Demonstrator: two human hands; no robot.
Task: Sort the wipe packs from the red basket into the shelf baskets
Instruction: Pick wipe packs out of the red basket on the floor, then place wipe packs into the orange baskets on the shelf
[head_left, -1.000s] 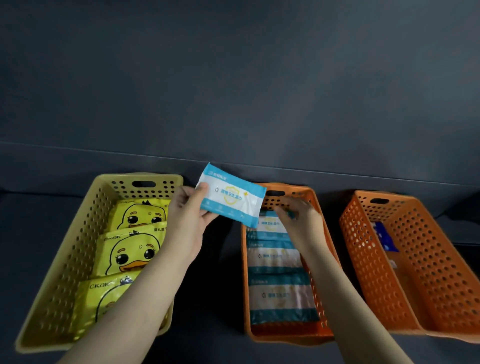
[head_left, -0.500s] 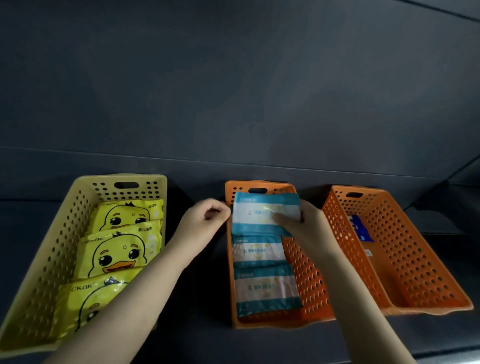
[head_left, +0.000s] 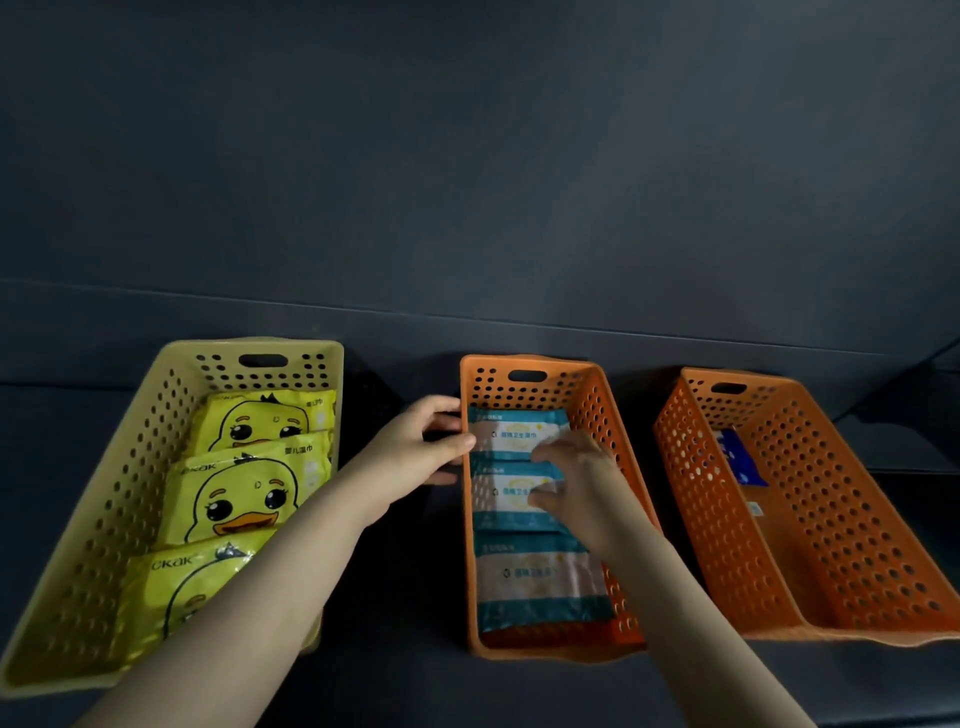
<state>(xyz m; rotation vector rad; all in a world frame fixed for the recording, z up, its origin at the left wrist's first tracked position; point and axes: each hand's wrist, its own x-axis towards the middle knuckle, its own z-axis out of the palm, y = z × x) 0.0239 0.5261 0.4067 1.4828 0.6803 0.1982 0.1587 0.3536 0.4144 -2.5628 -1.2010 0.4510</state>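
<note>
Right hand (head_left: 576, 478) rests slack atop the teal pack (head_left: 511, 431), lying crosswise under my fingertips (head_left: 543, 453); left hand (head_left: 415, 447) pinches the orange basket (head_left: 597, 415) wall.

Three perforated shelf baskets: one yellow basket (head_left: 130, 493) at 8 o'clock; two orange, middle orange basket (head_left: 597, 405) at 6 o'clock, right orange basket (head_left: 841, 519) at 4 o'clock. Three yellow duck wipe packs (head_left: 244, 499). Three teal-and-white wipe packs (head_left: 540, 577). One blue pack (head_left: 740, 457). Two hands: left hand (head_left: 415, 447), right hand (head_left: 576, 478).
</note>
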